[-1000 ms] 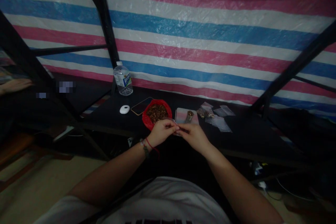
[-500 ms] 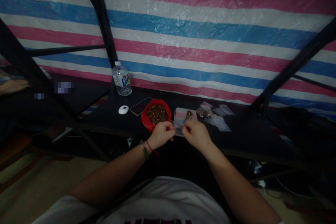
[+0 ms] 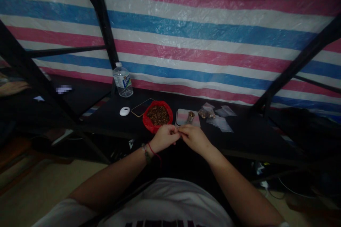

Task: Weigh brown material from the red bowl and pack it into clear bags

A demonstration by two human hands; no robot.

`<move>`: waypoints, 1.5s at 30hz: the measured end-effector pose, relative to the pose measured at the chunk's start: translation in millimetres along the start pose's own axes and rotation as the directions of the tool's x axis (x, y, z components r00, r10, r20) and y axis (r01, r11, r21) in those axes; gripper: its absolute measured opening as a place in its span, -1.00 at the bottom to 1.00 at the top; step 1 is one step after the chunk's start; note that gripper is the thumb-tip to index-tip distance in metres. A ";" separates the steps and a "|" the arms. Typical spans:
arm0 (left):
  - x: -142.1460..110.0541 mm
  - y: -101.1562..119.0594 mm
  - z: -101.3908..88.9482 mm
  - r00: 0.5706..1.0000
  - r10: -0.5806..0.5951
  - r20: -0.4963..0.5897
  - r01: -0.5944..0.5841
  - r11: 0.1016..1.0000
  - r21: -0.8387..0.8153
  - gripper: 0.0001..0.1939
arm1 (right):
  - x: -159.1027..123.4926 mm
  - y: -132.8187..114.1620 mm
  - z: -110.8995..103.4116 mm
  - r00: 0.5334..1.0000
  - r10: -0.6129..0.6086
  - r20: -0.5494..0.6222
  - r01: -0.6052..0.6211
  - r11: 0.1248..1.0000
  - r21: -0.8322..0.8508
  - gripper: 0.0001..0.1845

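Note:
My left hand (image 3: 165, 137) and my right hand (image 3: 195, 139) meet fingertip to fingertip at the table's front edge. Both are closed in a pinch on a small clear plastic bag, now almost wholly hidden by the fingers. Just beyond them lies a flat pale scale (image 3: 181, 114), bearing a small clear cup (image 3: 191, 117) with brownish-gold pieces in it. To the left, an open red bag (image 3: 148, 123) is full of small brownish-gold pieces (image 3: 158, 115), too small to name. Filled clear bags (image 3: 206, 112) and flat clear bags (image 3: 220, 123) lie right of the scale.
A phone (image 3: 142, 108), a white rounded case (image 3: 124, 111) and a large plastic bottle (image 3: 123, 81) stand left on the black table (image 3: 106, 124). Black metal posts (image 3: 105, 25) frame both sides before a striped sheet (image 3: 186, 46). Another person's hand (image 3: 14, 88) is far left.
My hands have come together; my right hand moved left to my left hand. The clear bag stretched between them earlier is now mostly covered by the fingers.

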State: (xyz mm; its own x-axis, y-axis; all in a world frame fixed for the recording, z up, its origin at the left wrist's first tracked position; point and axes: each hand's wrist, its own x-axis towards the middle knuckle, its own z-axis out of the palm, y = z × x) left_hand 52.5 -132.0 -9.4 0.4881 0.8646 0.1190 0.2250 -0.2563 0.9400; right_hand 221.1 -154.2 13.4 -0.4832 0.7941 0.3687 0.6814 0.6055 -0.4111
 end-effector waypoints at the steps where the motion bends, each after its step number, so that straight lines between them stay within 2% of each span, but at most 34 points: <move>1: -2.0 1.9 -0.8 0.996 0.083 -0.021 -0.080 0.992 0.095 -0.82 | 0.8 1.0 0.2 1.000 0.013 0.018 -0.013 1.000 0.004 -0.76; 3: -5.8 6.2 -3.9 0.955 0.288 -0.077 -0.249 0.912 0.326 -0.88 | 2.2 3.8 1.4 0.999 0.053 0.012 -0.053 0.998 0.031 -0.79; 4: -7.1 8.0 -6.1 0.920 0.382 -0.088 -0.310 0.845 0.436 -0.83 | 2.7 5.3 2.3 0.997 0.081 -0.002 -0.081 0.995 0.055 -0.80; 5: -7.7 9.0 -8.7 0.888 0.454 -0.076 -0.351 0.775 0.525 -0.68 | 2.9 6.8 3.3 0.993 0.115 -0.014 -0.113 0.990 0.084 -0.80; 6: -7.5 9.2 -11.5 0.867 0.495 -0.044 -0.378 0.715 0.588 -0.51 | 3.0 8.3 4.2 0.989 0.150 -0.018 -0.147 0.982 0.117 -0.81; 8: -5.1 6.9 -16.9 0.864 0.501 0.049 -0.408 0.640 0.651 -0.27 | 2.7 10.7 5.8 0.979 0.204 0.017 -0.204 0.962 0.184 -0.81; 10: -1.5 2.4 -21.5 0.879 0.464 0.114 -0.411 0.613 0.674 -0.20 | 2.3 12.5 6.6 0.973 0.219 0.067 -0.229 0.945 0.234 -0.80; 16: 2.6 -5.4 -27.0 0.895 0.400 0.197 -0.430 0.656 0.620 -0.27 | 1.5 11.5 3.6 0.977 0.156 0.143 -0.186 0.954 0.236 -0.87; 22: -0.5 -1.1 -25.0 0.898 0.388 0.207 -0.430 0.674 0.600 -0.39 | 0.8 4.4 5.4 0.982 0.144 0.118 -0.168 0.958 0.231 -0.91; 24: -0.3 -0.6 -25.3 0.904 0.383 0.189 -0.414 0.676 0.609 -0.44 | 1.9 8.5 4.6 0.985 0.165 0.049 -0.172 0.949 0.262 -0.92; 26: 0.8 -1.0 -26.7 0.910 0.386 0.151 -0.391 0.681 0.620 -0.45 | 3.3 21.3 1.1 0.968 0.239 -0.073 -0.211 0.938 0.276 -0.90; 28: 2.5 -1.7 -28.5 0.915 0.390 0.105 -0.364 0.686 0.630 -0.45 | 4.3 43.6 -4.1 0.916 0.322 -0.238 -0.256 0.928 0.269 -0.84; 30: 4.5 -2.4 -29.8 0.919 0.389 0.066 -0.338 0.691 0.639 -0.47 | 4.2 72.1 -8.1 0.834 0.361 -0.417 -0.275 0.928 0.253 -0.69; 32: 6.2 -2.9 -30.2 0.922 0.386 0.042 -0.318 0.690 0.650 -0.48 | 3.3 100.4 -8.4 0.794 0.376 -0.478 -0.303 0.926 0.225 -0.45; 34: 7.3 -3.7 -29.6 0.924 0.382 0.034 -0.307 0.683 0.663 -0.46 | 2.9 122.4 -3.9 0.801 0.391 -0.453 -0.345 0.920 0.183 -0.38; 37: 7.9 -5.6 -28.3 0.927 0.373 0.038 -0.296 0.666 0.685 -0.43 | 6.0 138.8 8.6 0.818 0.421 -0.392 -0.400 0.906 0.138 -0.42; 41: 8.6 -9.6 -27.0 0.932 0.361 0.048 -0.291 0.660 0.693 -0.43 | 14.0 141.2 21.4 0.846 0.416 -0.332 -0.390 0.909 0.147 -0.56; 45: 10.3 -14.2 -26.0 0.938 0.346 0.012 -0.256 0.670 0.696 -0.41 | 18.2 137.6 19.0 0.852 0.416 -0.317 -0.390 0.909 0.147 -0.62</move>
State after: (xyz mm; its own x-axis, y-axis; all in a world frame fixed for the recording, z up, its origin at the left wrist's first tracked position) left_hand 32.5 -108.3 -13.2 0.5462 0.7173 0.4326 0.6131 -0.6942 0.3772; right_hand 295.6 -55.5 -52.2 0.0463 0.9122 0.4072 0.7270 0.2488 -0.6400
